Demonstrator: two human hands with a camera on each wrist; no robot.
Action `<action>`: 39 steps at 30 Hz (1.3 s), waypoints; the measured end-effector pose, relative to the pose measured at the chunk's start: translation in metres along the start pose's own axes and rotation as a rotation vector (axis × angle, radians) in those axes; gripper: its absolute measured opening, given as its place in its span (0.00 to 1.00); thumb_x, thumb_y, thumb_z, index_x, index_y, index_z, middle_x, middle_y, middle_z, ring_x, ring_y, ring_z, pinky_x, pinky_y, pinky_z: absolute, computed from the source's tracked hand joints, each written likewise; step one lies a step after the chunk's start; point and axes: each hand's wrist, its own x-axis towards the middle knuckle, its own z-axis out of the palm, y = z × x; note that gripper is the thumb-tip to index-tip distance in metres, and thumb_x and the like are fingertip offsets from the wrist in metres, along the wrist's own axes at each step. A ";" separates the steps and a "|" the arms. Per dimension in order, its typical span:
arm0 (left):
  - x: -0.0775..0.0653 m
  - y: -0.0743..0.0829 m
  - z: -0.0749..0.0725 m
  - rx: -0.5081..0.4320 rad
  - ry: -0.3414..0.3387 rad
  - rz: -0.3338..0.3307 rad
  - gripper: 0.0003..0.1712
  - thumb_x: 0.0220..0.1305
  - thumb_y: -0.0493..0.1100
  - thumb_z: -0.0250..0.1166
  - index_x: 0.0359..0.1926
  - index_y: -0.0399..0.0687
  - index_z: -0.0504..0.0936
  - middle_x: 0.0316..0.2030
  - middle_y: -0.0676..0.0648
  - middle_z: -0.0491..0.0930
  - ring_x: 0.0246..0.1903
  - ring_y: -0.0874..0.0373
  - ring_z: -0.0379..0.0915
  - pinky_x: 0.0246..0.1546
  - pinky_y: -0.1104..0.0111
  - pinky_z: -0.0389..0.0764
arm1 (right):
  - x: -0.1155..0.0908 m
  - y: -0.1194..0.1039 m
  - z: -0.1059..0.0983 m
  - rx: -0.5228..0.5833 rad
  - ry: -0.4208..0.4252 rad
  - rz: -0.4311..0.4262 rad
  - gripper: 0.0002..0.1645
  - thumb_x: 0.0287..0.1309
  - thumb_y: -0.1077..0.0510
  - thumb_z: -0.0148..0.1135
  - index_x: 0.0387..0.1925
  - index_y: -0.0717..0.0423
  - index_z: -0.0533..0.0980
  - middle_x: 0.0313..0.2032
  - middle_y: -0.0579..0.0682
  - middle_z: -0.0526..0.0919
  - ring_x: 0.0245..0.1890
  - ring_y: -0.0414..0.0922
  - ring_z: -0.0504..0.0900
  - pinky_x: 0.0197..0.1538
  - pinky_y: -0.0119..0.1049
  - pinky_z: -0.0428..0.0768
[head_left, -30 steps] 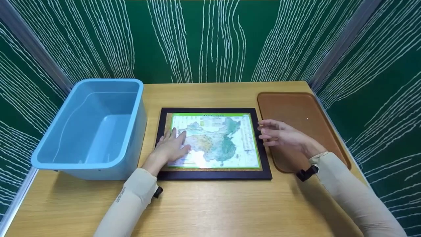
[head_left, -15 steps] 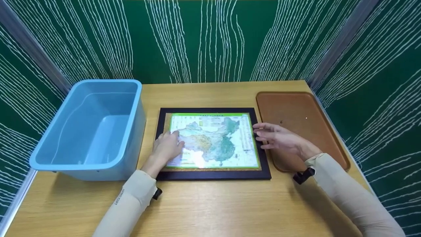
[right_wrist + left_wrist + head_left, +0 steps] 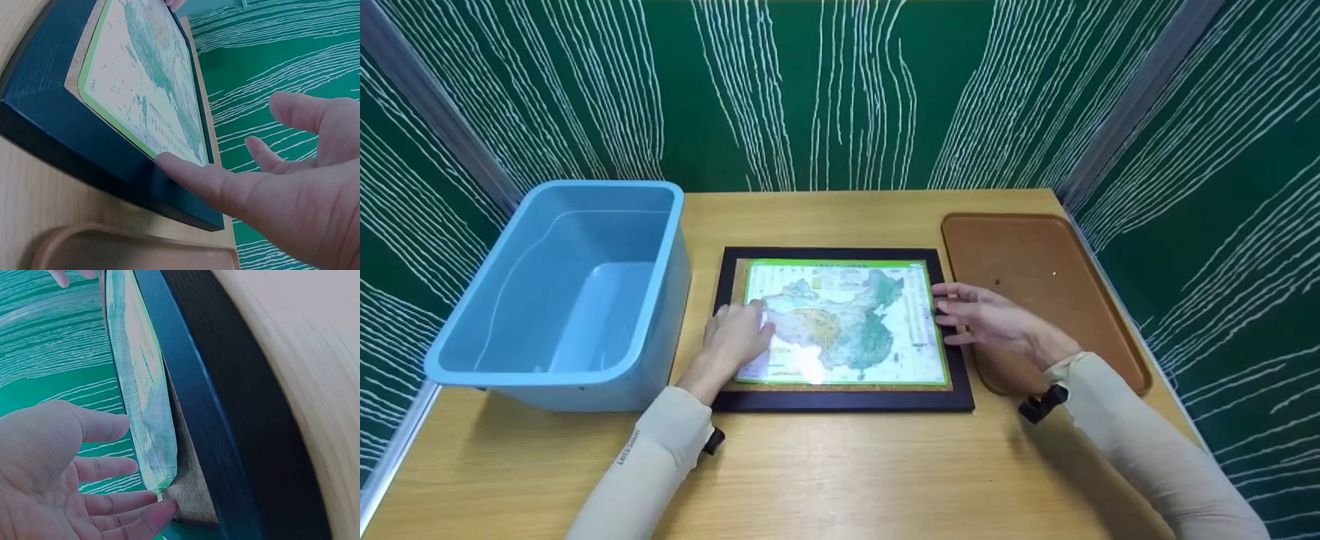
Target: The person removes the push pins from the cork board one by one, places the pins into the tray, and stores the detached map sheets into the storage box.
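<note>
Both hands at the map (image 3: 840,315), mid-frame in head view.
Map lies inside black frame (image 3: 844,403) on the table (image 3: 840,472), brown backing (image 3: 194,495) showing around it. Left hand (image 3: 735,330) at map's left edge: fingers fairly straight, slightly spread, thumb apart; can't tell how firm the contact is. Right hand (image 3: 997,319) at map's right edge: fingers spread, one fingertip at the green border, touch unclear. Blue tub (image 3: 536,378) at left of picture, brown tray (image 3: 1005,247) at right, partly behind right hand.
</note>
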 end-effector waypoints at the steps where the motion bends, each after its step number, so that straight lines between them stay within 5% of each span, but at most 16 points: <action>1: 0.000 0.000 0.000 0.000 -0.006 -0.004 0.28 0.73 0.50 0.61 0.65 0.36 0.77 0.50 0.30 0.81 0.45 0.37 0.79 0.39 0.47 0.82 | 0.001 0.001 0.001 0.005 0.000 0.003 0.44 0.74 0.54 0.58 0.79 0.60 0.47 0.76 0.63 0.51 0.74 0.63 0.54 0.70 0.62 0.60; 22: 0.001 0.002 0.005 0.019 -0.054 -0.043 0.33 0.74 0.51 0.60 0.71 0.36 0.70 0.46 0.32 0.82 0.47 0.39 0.76 0.42 0.50 0.78 | 0.008 0.011 0.000 0.096 0.065 -0.013 0.41 0.73 0.55 0.59 0.77 0.59 0.51 0.72 0.64 0.56 0.71 0.63 0.61 0.67 0.60 0.67; 39: 0.003 0.002 0.005 0.065 -0.067 -0.045 0.34 0.75 0.54 0.58 0.72 0.35 0.69 0.48 0.32 0.82 0.46 0.40 0.76 0.41 0.51 0.78 | 0.009 0.013 0.001 0.135 0.106 -0.046 0.35 0.76 0.59 0.54 0.76 0.60 0.52 0.72 0.64 0.58 0.69 0.62 0.66 0.71 0.58 0.62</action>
